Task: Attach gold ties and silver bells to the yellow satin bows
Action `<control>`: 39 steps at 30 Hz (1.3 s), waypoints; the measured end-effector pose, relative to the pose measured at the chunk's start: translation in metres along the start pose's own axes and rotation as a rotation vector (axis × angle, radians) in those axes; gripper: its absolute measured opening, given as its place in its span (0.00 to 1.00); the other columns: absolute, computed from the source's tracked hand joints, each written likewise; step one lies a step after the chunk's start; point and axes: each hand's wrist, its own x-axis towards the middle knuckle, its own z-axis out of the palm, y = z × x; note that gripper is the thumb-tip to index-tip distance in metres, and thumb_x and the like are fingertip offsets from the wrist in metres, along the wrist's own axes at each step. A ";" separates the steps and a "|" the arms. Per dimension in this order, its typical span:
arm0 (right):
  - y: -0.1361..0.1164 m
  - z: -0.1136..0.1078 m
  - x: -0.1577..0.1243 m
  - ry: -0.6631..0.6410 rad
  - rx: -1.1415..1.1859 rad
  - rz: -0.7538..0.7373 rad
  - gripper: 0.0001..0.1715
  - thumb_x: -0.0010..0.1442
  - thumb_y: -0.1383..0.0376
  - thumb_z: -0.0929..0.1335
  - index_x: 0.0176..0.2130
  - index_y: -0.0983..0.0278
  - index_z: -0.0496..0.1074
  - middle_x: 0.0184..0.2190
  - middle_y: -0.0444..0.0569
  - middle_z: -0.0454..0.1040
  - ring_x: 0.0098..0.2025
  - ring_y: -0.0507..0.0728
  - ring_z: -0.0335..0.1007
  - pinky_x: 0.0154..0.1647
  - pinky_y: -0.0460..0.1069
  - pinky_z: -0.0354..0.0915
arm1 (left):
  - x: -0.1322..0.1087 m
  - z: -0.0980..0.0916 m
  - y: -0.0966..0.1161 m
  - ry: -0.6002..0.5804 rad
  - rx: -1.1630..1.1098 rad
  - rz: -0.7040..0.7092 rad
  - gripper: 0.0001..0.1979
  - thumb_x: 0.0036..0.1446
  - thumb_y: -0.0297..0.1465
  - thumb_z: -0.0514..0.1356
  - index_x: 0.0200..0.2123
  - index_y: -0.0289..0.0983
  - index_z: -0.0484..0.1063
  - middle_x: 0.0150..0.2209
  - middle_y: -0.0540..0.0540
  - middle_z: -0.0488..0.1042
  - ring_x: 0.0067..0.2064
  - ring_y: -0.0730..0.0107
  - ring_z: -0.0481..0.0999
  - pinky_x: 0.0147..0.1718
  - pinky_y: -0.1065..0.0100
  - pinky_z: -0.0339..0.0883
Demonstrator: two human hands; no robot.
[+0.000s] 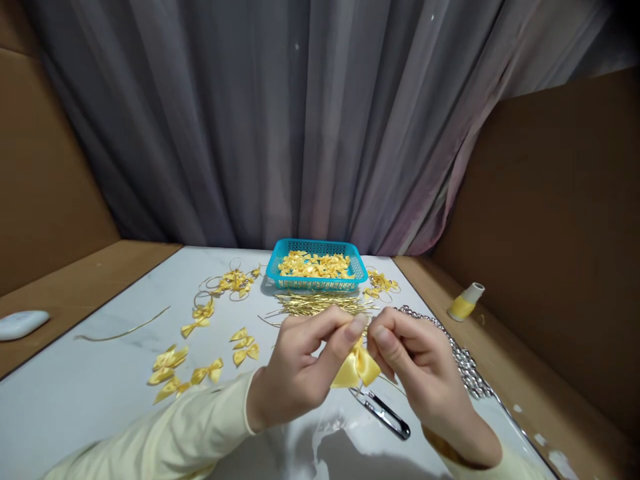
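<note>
A yellow satin ribbon bow [361, 365] hangs just under the fingertips of both hands, its left side partly behind my left hand. My left hand [313, 357] is closed in a pinch, thumb against forefinger, at the top of this bow. Close beside it, my right hand [417, 357] pinches thumb and forefinger together; what lies between them is too small and hidden to make out. Below the bow, black-handled thread snips [384, 415] rest on the white table. Behind the hands lies a pile of gold wire ties [320, 304].
A blue basket [273, 267] of yellow bows stands at the back. Bow clusters [235, 283] with gold loops and loose bows [170, 360] lie left. Silver beads [467, 370] line the right edge, near a yellow thread spool [463, 307]. A white device [23, 325] sits far left.
</note>
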 end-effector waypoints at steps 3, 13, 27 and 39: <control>-0.001 0.003 -0.001 0.058 -0.052 -0.041 0.17 0.62 0.66 0.60 0.21 0.64 0.58 0.14 0.38 0.52 0.16 0.46 0.47 0.17 0.42 0.46 | -0.003 0.001 -0.003 -0.006 0.030 0.041 0.09 0.58 0.23 0.51 0.25 0.35 0.63 0.18 0.55 0.58 0.18 0.81 0.57 0.17 0.76 0.53; -0.004 0.007 -0.001 0.079 -0.072 -0.020 0.14 0.61 0.67 0.62 0.23 0.65 0.62 0.16 0.38 0.56 0.17 0.46 0.50 0.17 0.41 0.48 | -0.003 0.002 -0.007 0.048 0.025 0.152 0.07 0.56 0.22 0.52 0.26 0.33 0.65 0.19 0.55 0.60 0.19 0.82 0.59 0.18 0.78 0.55; 0.000 0.002 0.001 -0.006 0.097 0.090 0.17 0.63 0.62 0.60 0.24 0.65 0.60 0.17 0.38 0.54 0.20 0.46 0.49 0.19 0.42 0.47 | -0.004 0.005 -0.005 0.046 0.029 0.169 0.09 0.57 0.22 0.52 0.25 0.33 0.65 0.17 0.55 0.60 0.17 0.82 0.59 0.16 0.78 0.56; -0.006 0.000 -0.002 0.008 -0.046 -0.022 0.17 0.62 0.65 0.61 0.22 0.65 0.58 0.16 0.38 0.54 0.18 0.46 0.49 0.18 0.42 0.47 | -0.009 0.011 -0.007 0.049 0.112 0.333 0.07 0.56 0.21 0.53 0.26 0.34 0.66 0.17 0.53 0.62 0.19 0.78 0.59 0.17 0.75 0.58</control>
